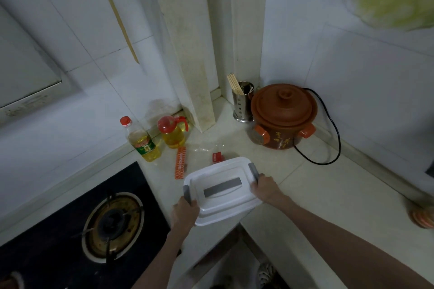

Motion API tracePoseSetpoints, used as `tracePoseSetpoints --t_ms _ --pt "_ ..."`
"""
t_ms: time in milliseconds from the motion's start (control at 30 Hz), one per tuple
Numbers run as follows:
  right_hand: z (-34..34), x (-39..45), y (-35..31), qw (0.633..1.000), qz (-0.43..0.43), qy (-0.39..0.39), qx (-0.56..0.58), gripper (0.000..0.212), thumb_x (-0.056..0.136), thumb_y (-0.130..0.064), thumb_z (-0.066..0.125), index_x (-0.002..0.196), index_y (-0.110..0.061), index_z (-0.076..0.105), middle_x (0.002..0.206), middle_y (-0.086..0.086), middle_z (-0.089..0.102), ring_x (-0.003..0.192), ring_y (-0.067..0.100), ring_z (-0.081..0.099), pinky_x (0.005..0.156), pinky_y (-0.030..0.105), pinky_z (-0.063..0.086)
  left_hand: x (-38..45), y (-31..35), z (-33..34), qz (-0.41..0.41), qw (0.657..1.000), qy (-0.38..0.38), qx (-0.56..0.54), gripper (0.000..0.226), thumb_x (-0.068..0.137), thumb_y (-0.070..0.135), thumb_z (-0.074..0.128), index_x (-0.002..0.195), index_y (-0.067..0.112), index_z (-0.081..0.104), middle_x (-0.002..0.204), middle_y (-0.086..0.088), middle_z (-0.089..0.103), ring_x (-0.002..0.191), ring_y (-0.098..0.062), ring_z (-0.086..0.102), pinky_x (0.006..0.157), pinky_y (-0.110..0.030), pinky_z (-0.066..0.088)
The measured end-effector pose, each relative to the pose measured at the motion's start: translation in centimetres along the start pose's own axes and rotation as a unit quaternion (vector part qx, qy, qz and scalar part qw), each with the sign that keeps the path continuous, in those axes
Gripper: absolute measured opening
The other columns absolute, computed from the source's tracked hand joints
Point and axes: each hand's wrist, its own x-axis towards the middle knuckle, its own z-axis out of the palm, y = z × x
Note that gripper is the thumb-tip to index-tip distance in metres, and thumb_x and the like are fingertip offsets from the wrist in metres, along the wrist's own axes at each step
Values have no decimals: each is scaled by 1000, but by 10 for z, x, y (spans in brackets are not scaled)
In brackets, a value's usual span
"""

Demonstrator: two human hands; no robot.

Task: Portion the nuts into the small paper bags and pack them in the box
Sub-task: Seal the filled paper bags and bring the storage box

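A white plastic box (pixel 220 204) with a closed lid, a grey handle strip on top and grey side clips sits at the inner corner of the pale counter. My left hand (pixel 184 214) grips its left end at the grey clip. My right hand (pixel 264 189) grips its right end beside the other clip. Behind the box lie a clear plastic bag (pixel 206 148) with a red label and an orange patterned packet (pixel 180 166). No nuts or paper bags show.
Two oil bottles (pixel 143 141) (pixel 172 132) stand behind the packet. A brown clay cooker (pixel 283 116) with a black cord and a steel chopstick holder (pixel 242 103) fill the back corner. A black gas hob (pixel 112 220) lies to the left. A round object (pixel 422 216) sits at the right edge.
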Motion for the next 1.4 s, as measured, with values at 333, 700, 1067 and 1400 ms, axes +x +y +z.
tracePoseSetpoints --t_ms 333,700,1067,1400 --pt "-38 -45 34 994 59 48 82 39 90 -32 52 109 1 59 110 15 65 97 29 64 69 28 47 6 34 -7 140 988 -45 -48 19 96 26 54 90 10 64 81 -6 69 73 -21 67 71 -37 57" --pt "-83 -178 101 924 132 289 215 19 91 -26 57 84 -8 54 78 6 61 61 20 61 51 28 53 -47 135 17 390 904 -137 -114 9 99 28 52 99 23 60 77 7 63 67 -1 60 50 -8 41" --pt "-11 -366 196 825 322 379 268 27 93 -25 55 83 0 60 73 12 63 63 25 64 53 32 50 -171 129 106 482 813 -328 4 24 97 39 51 107 23 65 68 12 61 58 -2 56 45 -11 36" --pt "61 -499 265 718 432 430 337 24 93 -24 53 83 -4 60 78 13 64 72 27 59 63 32 42 -317 118 153 572 707 -409 70 26 97 31 54 117 18 63 92 0 71 83 -18 66 62 -25 44"
